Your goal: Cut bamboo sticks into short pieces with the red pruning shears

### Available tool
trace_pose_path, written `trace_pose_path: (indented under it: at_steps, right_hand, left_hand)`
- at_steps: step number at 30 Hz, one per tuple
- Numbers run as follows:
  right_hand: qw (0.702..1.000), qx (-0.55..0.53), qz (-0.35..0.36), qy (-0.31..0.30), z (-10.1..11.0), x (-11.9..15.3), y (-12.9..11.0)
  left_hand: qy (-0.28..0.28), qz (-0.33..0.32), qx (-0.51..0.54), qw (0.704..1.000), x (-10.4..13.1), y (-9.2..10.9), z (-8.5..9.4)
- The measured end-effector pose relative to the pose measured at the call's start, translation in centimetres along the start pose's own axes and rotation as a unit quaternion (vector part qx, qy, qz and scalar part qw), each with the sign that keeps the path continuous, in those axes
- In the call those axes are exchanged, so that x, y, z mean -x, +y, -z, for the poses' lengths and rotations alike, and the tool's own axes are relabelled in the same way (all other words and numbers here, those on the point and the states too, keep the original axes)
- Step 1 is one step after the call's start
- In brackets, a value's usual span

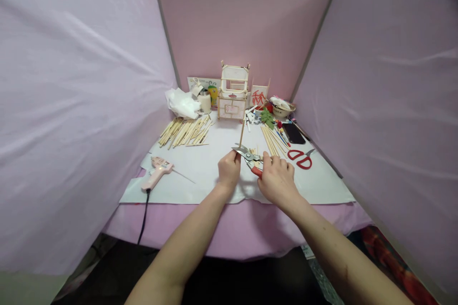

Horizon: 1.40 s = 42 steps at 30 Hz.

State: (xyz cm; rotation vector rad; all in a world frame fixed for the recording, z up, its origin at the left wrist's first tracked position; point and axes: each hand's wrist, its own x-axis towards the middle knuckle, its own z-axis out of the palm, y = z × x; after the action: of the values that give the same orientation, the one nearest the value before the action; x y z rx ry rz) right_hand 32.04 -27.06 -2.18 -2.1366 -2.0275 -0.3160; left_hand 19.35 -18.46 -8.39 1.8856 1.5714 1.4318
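Note:
My left hand (229, 167) is closed around the lower end of a thin wooden stick (242, 132), which stands nearly upright above the fist. In my right hand (278, 176) is a pair of pruning shears (247, 155) with a red handle. Its blades are spread and lie at the stick, just above my left fist; whether they touch it I cannot tell. Several short stick pieces (255, 151) lie on the white sheet behind the shears.
A pink glue gun (159, 171) with a black cord lies left, below a pile of sticks (186, 131). Red-handled scissors (302, 158), a phone (294, 133) and longer sticks (274, 140) lie right. A small stick-built structure (232, 100) stands at the back. Pink walls (243, 24) enclose the table.

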Motion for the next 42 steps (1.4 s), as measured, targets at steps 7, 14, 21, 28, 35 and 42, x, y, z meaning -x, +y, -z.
trace_pose_path:
  at_steps: [7,14,21,28,35,42]
  right_hand:
    - [1.0,0.02,-0.005,0.002,0.8,-0.3,-0.6]
    - [0.999,0.033,-0.005,-0.031,1.9,-0.5,-0.9]
    - [0.996,0.018,0.035,-0.084,1.8,-1.5,0.0]
    - [0.993,0.01,0.054,-0.107,1.3,-2.6,1.4]
    - [0.992,0.005,0.046,-0.121,1.6,-3.3,1.4]
    - [0.992,0.001,0.057,-0.113,1.9,-3.2,1.4]
  left_hand:
    - [0.004,-0.007,0.007,1.0,0.1,0.0,0.0]
    - [-0.004,-0.006,-0.003,1.0,0.0,-0.1,0.0]
    - [-0.001,0.0,-0.001,1.0,-0.2,-0.4,-0.1]
    - [-0.012,-0.009,-0.007,1.0,-0.6,-0.1,-0.3]
    - [-0.023,-0.007,-0.004,1.0,-1.0,0.2,-0.4]
    - [-0.017,0.011,0.086,0.996,-0.8,0.2,-0.7]
